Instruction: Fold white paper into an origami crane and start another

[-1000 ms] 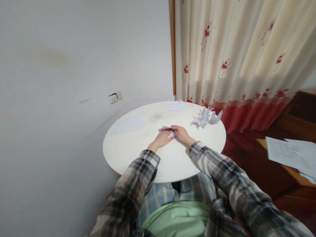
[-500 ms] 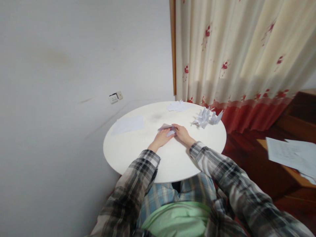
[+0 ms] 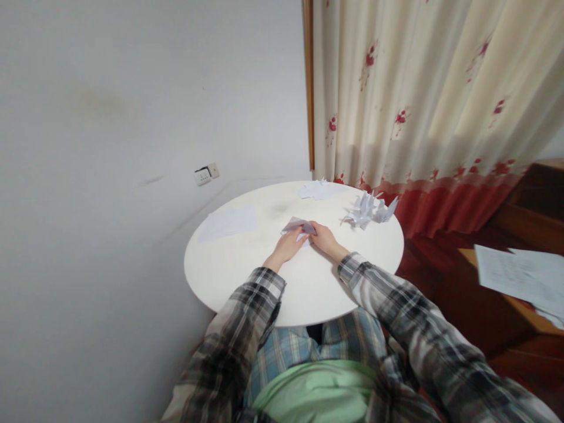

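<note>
A small folded piece of white paper [image 3: 294,223] is between my two hands near the middle of the round white table [image 3: 229,264]. My left hand [image 3: 288,245] grips its left and near side, fingers closed on it. From the right, my right hand [image 3: 324,238] pinches the paper's other edge, with the thumb toward the left hand. One flap stands up beyond the fingers, in shadow on this side. Part of the paper is hidden under the fingers. To the right of my right hand stands a cluster of folded paper cranes [image 3: 365,210].
Flat sheets of paper [image 3: 229,223] lie at the table's left. More paper pieces [image 3: 318,189] lie at its far edge. A wall with a socket [image 3: 202,176] borders the left; a flowered curtain [image 3: 396,117] hangs behind. Printed sheets [image 3: 520,276] rest on furniture at right.
The paper's far flap has lifted and shows more of its face. My fingers have shifted slightly on it; my arms and the other papers stay in place.
</note>
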Available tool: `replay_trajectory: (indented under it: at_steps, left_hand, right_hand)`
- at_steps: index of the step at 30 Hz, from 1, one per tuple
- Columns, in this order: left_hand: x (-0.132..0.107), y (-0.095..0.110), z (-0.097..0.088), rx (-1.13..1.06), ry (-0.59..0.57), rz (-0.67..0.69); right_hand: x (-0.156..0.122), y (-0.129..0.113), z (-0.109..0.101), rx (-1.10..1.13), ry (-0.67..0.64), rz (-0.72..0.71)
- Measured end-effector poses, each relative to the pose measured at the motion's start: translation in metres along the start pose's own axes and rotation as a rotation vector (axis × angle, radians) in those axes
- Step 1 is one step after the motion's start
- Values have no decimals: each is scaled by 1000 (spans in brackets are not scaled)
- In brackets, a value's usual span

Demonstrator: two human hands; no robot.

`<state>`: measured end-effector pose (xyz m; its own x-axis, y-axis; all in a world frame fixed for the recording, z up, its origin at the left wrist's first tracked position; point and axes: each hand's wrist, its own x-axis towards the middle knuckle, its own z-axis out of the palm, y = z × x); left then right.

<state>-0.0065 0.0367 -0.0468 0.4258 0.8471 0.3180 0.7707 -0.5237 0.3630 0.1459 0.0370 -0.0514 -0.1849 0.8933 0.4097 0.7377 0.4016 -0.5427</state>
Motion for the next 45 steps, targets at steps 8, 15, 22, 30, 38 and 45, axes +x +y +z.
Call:
replay_trajectory:
  at_steps: [8,15,22,30,38,45]
  left_hand:
    - [2,-5,0,15,42,125]
    - [1,-5,0,41,16,116]
    - [-2,-2,-1,47,-47,128]
    - [0,-6,4,54,21,13]
    - [1,-8,4,42,20,-70]
    - [1,-8,3,13,7,-86]
  right_hand:
    - [0,3,0,-78,20,98]
    - [-2,-1,-6,-70,121,176]
    - [-3,-4,-9,-115,125,305]
    - [-2,-8,-9,-83,126,276]
    - [1,-4,-2,114,228,63]
    - [1,-2,-2,144,228,-86]
